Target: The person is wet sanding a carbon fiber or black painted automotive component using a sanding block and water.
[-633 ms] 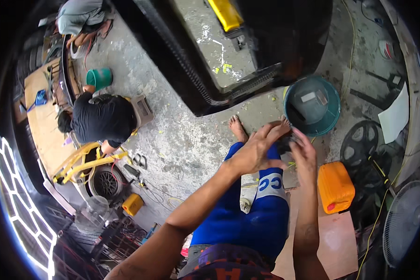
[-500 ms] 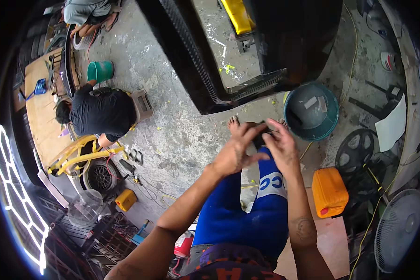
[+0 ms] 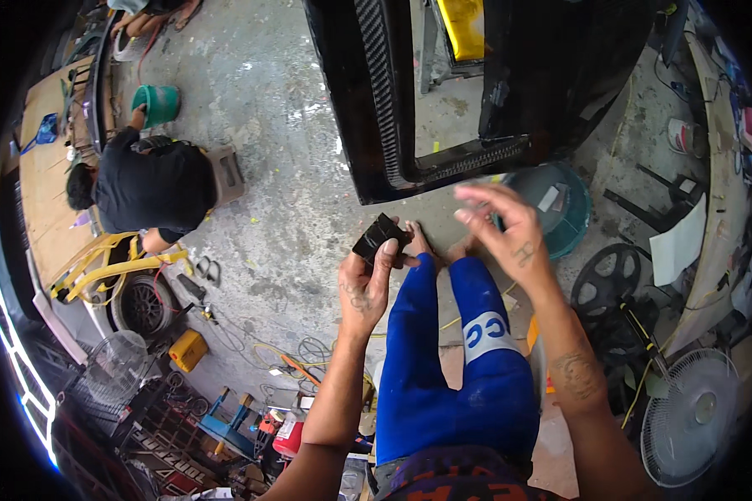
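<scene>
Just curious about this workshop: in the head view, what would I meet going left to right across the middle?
Crouching person in black → left hand holding a small black block → right hand → teal tub → white sheet.

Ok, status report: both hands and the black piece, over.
Left hand pinching black block. Right hand raised, empty, apart from it. Black panel just beyond; nothing between hands.

- My left hand [image 3: 366, 284] pinches a small black block [image 3: 381, 236] between thumb and fingertips, above my blue trouser legs [image 3: 451, 367].
- My right hand [image 3: 510, 230] hovers apart from it, fingers loosely spread, holding nothing.
- A teal bucket [image 3: 570, 219] sits just behind that hand, under a large black car panel [image 3: 510, 92].
- A person in black [image 3: 146, 188] crouches on the concrete to my left.
</scene>
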Tool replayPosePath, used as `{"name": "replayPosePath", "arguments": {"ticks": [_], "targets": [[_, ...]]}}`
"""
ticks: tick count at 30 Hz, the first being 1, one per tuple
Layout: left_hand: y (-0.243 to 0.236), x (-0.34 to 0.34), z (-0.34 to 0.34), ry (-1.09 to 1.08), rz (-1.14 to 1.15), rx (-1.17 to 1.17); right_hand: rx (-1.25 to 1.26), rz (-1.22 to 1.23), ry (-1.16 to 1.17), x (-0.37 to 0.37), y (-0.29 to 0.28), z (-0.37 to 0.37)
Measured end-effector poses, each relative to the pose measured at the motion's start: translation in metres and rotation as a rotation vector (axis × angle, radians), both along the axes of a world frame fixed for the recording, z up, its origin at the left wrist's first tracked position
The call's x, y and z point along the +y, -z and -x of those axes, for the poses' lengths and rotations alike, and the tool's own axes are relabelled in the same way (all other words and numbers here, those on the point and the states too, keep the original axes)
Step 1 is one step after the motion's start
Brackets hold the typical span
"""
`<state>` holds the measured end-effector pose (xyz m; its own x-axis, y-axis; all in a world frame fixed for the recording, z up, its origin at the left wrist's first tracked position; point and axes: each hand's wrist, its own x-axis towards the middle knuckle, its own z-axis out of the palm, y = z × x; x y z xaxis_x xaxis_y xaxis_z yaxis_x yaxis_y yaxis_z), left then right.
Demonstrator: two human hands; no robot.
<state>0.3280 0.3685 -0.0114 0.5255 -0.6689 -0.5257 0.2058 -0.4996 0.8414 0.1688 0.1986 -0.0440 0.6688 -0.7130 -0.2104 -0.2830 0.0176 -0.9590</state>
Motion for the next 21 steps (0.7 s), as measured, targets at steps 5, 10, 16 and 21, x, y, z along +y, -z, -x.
{"name": "replayPosePath", "arguments": {"ticks": [5,10,16,21], "targets": [[0.014,0.006,0.010,-0.057,0.088,0.133,-0.215,-0.808,0.152,0.064,0.003,-0.016],[0.019,0.010,-0.002,0.075,0.019,0.224,-0.161,-0.884,0.234,0.072,0.007,-0.025],[0.017,0.011,-0.010,-0.155,0.327,0.977,-0.351,-1.205,0.262,0.074,-0.001,-0.025],[0.021,0.018,-0.016,-0.052,0.267,0.776,-0.370,-1.097,0.270,0.086,-0.003,-0.029]]}}
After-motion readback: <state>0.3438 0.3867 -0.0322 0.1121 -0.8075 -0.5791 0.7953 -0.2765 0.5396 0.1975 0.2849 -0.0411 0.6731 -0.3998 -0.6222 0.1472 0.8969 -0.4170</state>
